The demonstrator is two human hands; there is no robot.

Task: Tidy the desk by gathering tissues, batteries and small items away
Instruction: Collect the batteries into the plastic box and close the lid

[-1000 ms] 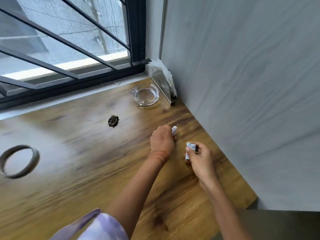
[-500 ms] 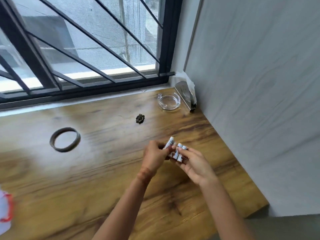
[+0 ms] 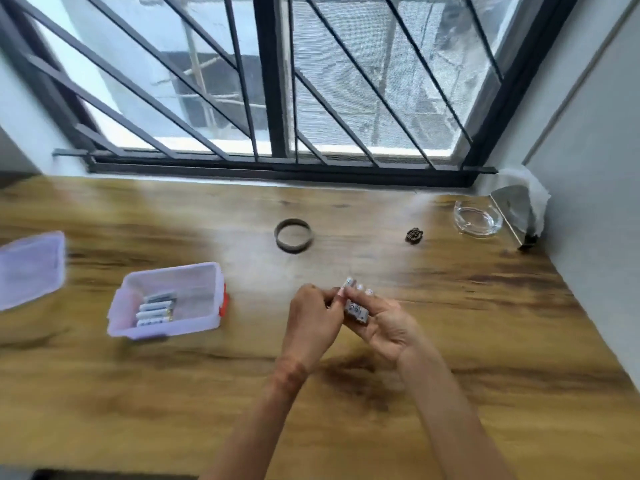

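Note:
Both my hands meet above the middle of the wooden desk (image 3: 450, 341). My right hand (image 3: 384, 327) cups a small bunch of white batteries (image 3: 355, 304), and my left hand (image 3: 313, 322) pinches one of them at its end. A clear lilac plastic box (image 3: 166, 301) with red latches sits open to the left, several batteries lying inside it. Its lid (image 3: 31, 268) lies further left. White tissues (image 3: 530, 195) are tucked behind a metal holder (image 3: 512, 216) in the far right corner.
A dark ring-shaped band (image 3: 293, 235) and a small dark turtle-like trinket (image 3: 414, 235) lie near the window side. A glass ashtray (image 3: 478, 220) stands by the metal holder. A grey wall bounds the desk on the right, a barred window at the back.
The view has swung left, bringing the box and lid into sight. My hands came off the desk by the wall, joined, and carry the batteries toward the middle.

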